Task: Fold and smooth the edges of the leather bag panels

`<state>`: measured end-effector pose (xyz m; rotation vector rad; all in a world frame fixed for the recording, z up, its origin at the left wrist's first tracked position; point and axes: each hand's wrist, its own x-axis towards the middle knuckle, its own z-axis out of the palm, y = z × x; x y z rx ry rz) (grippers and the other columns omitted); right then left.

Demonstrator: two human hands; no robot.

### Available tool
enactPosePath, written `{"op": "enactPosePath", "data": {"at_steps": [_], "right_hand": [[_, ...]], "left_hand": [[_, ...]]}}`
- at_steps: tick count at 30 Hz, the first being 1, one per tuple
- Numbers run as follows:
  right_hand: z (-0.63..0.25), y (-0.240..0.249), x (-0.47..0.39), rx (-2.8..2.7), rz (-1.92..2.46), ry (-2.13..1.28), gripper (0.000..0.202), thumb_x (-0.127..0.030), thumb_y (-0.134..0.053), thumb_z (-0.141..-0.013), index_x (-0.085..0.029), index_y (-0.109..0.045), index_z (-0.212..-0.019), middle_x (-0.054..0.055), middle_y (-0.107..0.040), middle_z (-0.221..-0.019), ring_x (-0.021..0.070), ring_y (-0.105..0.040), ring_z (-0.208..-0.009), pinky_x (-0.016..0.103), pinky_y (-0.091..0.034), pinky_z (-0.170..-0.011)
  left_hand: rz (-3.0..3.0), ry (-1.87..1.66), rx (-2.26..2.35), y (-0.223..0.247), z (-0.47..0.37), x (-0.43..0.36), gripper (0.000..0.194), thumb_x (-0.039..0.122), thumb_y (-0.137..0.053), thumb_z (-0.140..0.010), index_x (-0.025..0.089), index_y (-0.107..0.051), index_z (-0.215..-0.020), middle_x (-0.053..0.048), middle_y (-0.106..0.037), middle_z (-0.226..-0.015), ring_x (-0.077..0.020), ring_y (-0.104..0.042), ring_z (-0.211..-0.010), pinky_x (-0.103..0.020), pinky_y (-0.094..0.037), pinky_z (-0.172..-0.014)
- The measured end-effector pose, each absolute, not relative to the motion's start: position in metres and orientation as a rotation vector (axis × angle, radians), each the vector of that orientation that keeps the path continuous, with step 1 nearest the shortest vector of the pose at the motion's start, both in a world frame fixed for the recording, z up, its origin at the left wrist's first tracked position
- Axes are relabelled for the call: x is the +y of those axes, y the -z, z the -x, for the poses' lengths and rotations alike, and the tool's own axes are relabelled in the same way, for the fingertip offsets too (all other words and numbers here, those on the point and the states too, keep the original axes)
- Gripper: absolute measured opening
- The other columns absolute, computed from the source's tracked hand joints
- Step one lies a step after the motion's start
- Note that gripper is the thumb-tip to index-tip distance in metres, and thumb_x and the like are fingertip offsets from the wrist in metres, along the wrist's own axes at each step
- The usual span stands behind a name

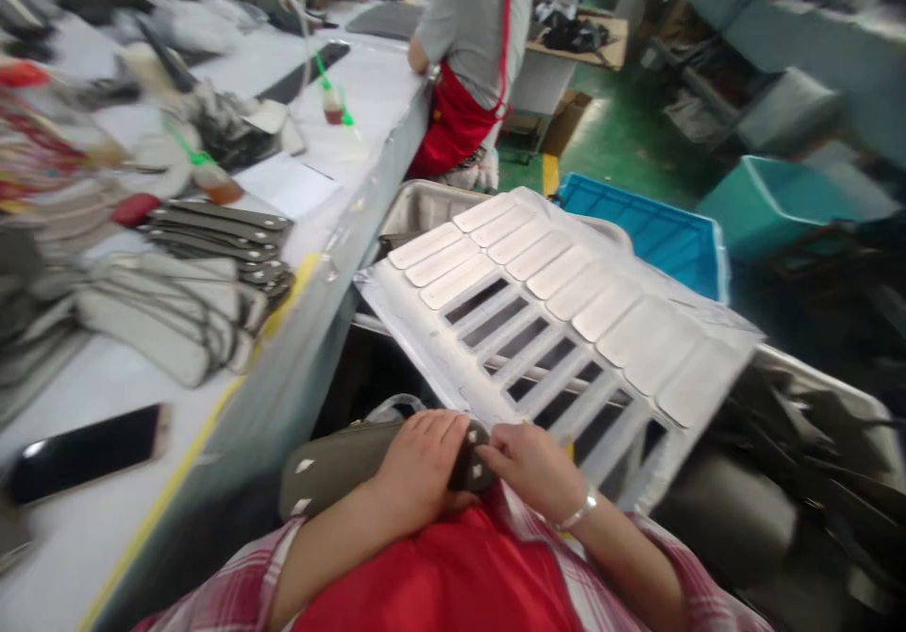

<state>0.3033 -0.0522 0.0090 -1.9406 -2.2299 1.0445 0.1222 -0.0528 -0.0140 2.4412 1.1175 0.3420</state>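
A long olive-grey leather-like panel (340, 470) with rounded ends and small white marks lies across my lap. My left hand (427, 453) is closed over it near its right end, fingers on top and thumb below. My right hand (532, 467) has its fingers curled, with thumb and forefinger pressed at the panel's right end by two white marks. Whether a small item sits in that pinch is hidden. Just beyond the hands rests a white slotted board (453, 358) carrying rows of pale rounded strips (566, 269).
To the left, a white worktable (212, 434) holds a phone (89, 453), stacked grey panels (156, 316), olive straps (219, 236) and glue bottles (212, 179). A co-worker in a red apron (460, 123) stands at its far end. Blue (644, 231) and green bins (785, 198) stand beyond the board.
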Motion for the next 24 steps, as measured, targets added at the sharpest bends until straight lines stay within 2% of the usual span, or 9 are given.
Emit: {"op": "enactPosePath", "data": {"at_steps": [2,4,6,8,10,12,24], "right_hand": [[-0.301,-0.008,-0.049,-2.253,1.95,-1.051,0.03,-0.035,-0.043,-0.083,-0.018,-0.054,-0.061,0.0,-0.057,-0.058,0.0114,-0.049,-0.055,0.023,-0.027,-0.053],[-0.3,-0.007,-0.046,-2.278,1.935,-1.108,0.034,-0.04,-0.04,-0.084,-0.018,-0.051,-0.061,0.0,-0.056,-0.057,0.0121,-0.049,-0.054,0.024,-0.027,-0.053],[-0.299,-0.006,-0.044,-2.302,1.916,-1.166,0.037,-0.043,-0.037,-0.085,-0.019,-0.05,-0.061,0.0,-0.055,-0.057,0.0125,-0.049,-0.054,0.024,-0.028,-0.053],[-0.298,-0.005,-0.043,-2.322,1.911,-1.197,0.038,-0.045,-0.036,-0.085,-0.019,-0.048,-0.06,0.0,-0.054,-0.057,0.0129,-0.048,-0.055,0.024,-0.029,-0.053],[-0.298,-0.005,-0.044,-2.325,1.927,-1.204,0.038,-0.046,-0.036,-0.085,-0.019,-0.046,-0.059,-0.001,-0.052,-0.057,0.0129,-0.047,-0.055,0.024,-0.029,-0.053],[-0.297,-0.003,-0.044,-2.313,1.942,-1.209,0.038,-0.047,-0.036,-0.084,-0.019,-0.045,-0.059,-0.001,-0.051,-0.056,0.0127,-0.045,-0.054,0.024,-0.029,-0.053],[-0.292,-0.002,-0.045,-2.158,1.972,-1.394,0.04,-0.052,-0.038,-0.081,-0.019,-0.041,-0.059,-0.003,-0.041,-0.052,0.0114,-0.036,-0.05,0.024,-0.028,-0.049]], "left_hand": [[-2.439,-0.397,1.128,0.004,-0.102,-0.054,0.082,0.055,-0.065,-0.063,0.012,-0.037,-0.127,-0.015,-0.047,-0.127,-0.0291,-0.041,-0.117,-0.046,-0.03,-0.102],[-2.35,-0.496,1.36,-0.009,-0.07,-0.059,0.07,0.054,-0.058,-0.071,0.014,-0.039,-0.125,-0.014,-0.048,-0.125,-0.027,-0.041,-0.117,-0.044,-0.031,-0.101],[-2.115,-0.595,1.753,-0.02,-0.032,-0.069,0.041,0.046,-0.05,-0.08,0.016,-0.05,-0.108,-0.011,-0.056,-0.108,-0.0231,-0.05,-0.102,-0.039,-0.038,-0.091],[-1.814,-0.586,2.013,-0.025,0.005,-0.081,0.027,0.043,-0.046,-0.082,0.017,-0.054,-0.084,-0.005,-0.058,-0.083,-0.019,-0.054,-0.078,-0.032,-0.043,-0.074],[-1.539,-0.521,2.032,-0.023,0.033,-0.091,0.03,0.045,-0.045,-0.082,0.018,-0.053,-0.072,0.0,-0.054,-0.066,-0.0156,-0.051,-0.063,-0.027,-0.04,-0.06],[-1.343,-0.494,1.954,-0.016,0.048,-0.098,0.033,0.048,-0.047,-0.08,0.018,-0.053,-0.067,0.003,-0.051,-0.059,-0.0138,-0.048,-0.057,-0.023,-0.037,-0.054],[-1.137,-0.552,1.829,-0.009,0.054,-0.098,0.035,0.048,-0.055,-0.073,0.015,-0.055,-0.06,0.002,-0.055,-0.057,-0.0134,-0.047,-0.057,-0.022,-0.034,-0.053]]}}
